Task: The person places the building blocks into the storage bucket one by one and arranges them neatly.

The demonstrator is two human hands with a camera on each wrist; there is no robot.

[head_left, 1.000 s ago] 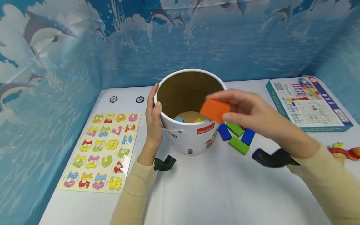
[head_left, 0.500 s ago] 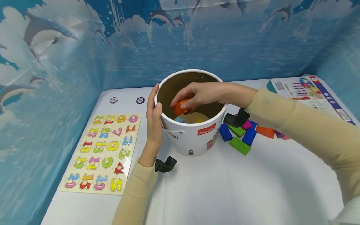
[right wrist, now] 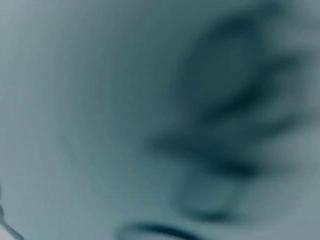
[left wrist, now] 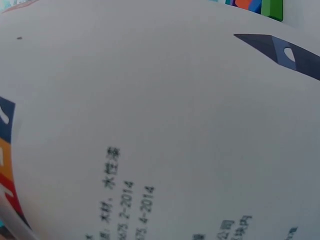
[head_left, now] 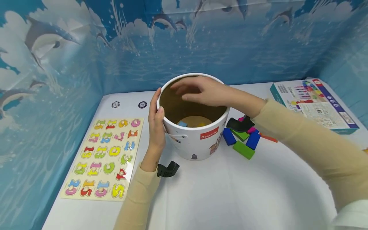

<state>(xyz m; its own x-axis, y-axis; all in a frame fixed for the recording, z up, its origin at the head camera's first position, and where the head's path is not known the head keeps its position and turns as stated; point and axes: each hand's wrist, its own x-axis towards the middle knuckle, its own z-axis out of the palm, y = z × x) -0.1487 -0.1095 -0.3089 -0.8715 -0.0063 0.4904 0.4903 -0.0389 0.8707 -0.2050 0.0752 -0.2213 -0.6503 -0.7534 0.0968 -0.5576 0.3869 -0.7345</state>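
Head view shows the right hand (head_left: 201,91) at the mouth of the bucket (head_left: 187,145), thumb and fingers apart, the left hand (head_left: 156,123) laid along its wall, fingers straight; a light blue block (head_left: 182,123) lies inside. Its red label (head_left: 209,133) reads "ZMEDU"; left wrist alone shows Chinese printing (left wrist: 113,167) and "2014".

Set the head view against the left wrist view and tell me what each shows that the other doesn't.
Only the head view shows the right hand over the white bucket's opening, a pale blue block inside, the number puzzle board and two round chips.
Only the left wrist view shows lines of small printed text on the bucket's wall.
Both share the bucket's outer wall and a green block beyond it.
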